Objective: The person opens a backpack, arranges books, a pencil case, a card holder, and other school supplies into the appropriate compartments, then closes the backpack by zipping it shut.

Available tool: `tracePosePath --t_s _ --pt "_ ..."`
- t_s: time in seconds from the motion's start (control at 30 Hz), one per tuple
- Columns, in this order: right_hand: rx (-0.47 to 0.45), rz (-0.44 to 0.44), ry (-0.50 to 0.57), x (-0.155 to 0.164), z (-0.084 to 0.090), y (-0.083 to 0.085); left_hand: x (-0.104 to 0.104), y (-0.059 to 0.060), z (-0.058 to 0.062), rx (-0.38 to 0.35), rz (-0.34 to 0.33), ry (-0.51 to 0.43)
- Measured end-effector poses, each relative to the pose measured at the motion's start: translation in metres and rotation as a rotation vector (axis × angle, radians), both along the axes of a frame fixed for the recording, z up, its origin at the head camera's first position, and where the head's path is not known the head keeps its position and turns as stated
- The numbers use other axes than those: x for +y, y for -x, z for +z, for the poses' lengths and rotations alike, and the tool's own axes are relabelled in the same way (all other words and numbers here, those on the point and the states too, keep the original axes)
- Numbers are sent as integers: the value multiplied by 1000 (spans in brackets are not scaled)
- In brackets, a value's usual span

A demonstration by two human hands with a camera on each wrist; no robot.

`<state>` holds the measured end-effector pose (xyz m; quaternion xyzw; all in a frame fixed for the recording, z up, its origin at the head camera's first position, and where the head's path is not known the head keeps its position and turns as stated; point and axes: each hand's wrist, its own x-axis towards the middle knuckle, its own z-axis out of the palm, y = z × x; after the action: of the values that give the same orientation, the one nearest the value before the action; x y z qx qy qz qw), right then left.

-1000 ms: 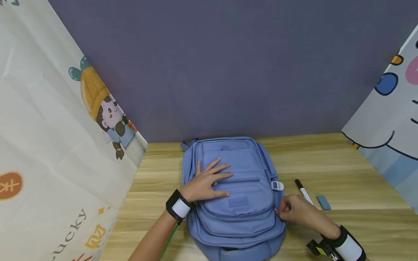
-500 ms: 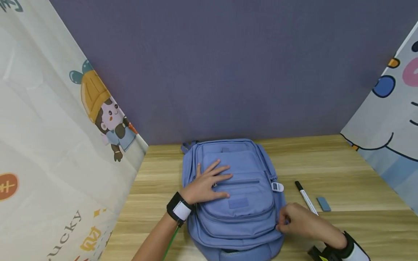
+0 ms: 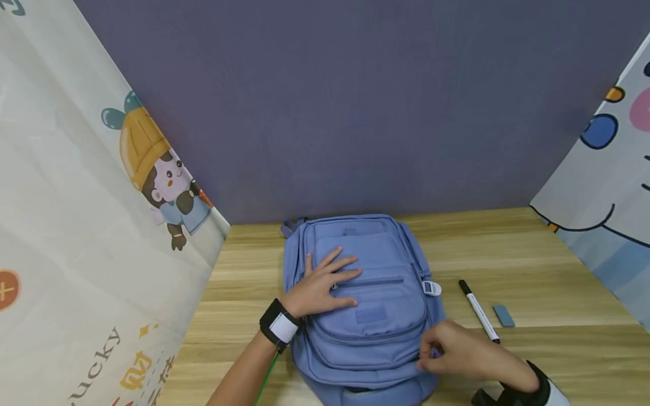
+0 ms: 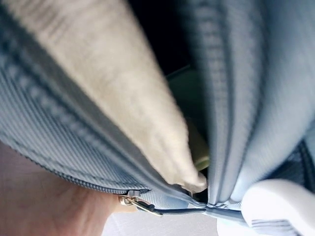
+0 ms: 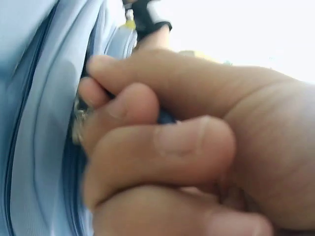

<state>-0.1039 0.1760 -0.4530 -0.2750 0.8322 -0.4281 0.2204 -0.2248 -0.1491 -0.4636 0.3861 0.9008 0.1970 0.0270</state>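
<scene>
A blue backpack [image 3: 365, 248] lies front side up on the wooden table. My left hand [image 3: 319, 288] rests on its front with fingers spread. At the lower right edge of the bag, my right hand [image 3: 454, 349] has its fingers curled, pinching a zipper pull. In the right wrist view a bit of metal zipper hardware [image 5: 78, 120] shows beside the curled fingers [image 5: 162, 142]; the rest of the pull is hidden. Up close in the left wrist view, a gap between zipper teeth reveals a beige, blurred thing [image 4: 123, 93] of unclear kind.
Right of the bag lie a black-capped white marker [image 3: 479, 311] and a small blue-grey block [image 3: 504, 316]. A white buckle [image 3: 431, 288] sits on the bag's right side. A dark panel [image 3: 355, 113] stands behind the table [image 3: 548, 265], with printed sheets [image 3: 61, 169] at both sides.
My right hand has moved down and left along the bag's lower right edge, uncovering more of the marker. The left hand has stayed in place.
</scene>
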Motion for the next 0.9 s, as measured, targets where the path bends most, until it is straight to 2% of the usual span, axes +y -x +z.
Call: tracePosePath --t_s 0.2,0.4,0.53,0.63,0.73,0.8,0.9 --pt "81 56 65 -23 3 -3 0 0 0 13 2 3" --pt "138 56 46 -42 8 -4 0 0 -1 28 0 0" --pt "184 48 39 -47 10 -2 0 -5 4 47 9 16" --pt "189 50 36 -45 8 -2 4 -20 12 113 18 63" --pt "186 65 60 -38 6 -3 13 -49 23 204 -16 82" --pt "189 75 82 -32 7 -4 20 -70 28 251 -73 64" --pt "192 83 111 -24 9 -3 33 -95 31 206 -193 22"
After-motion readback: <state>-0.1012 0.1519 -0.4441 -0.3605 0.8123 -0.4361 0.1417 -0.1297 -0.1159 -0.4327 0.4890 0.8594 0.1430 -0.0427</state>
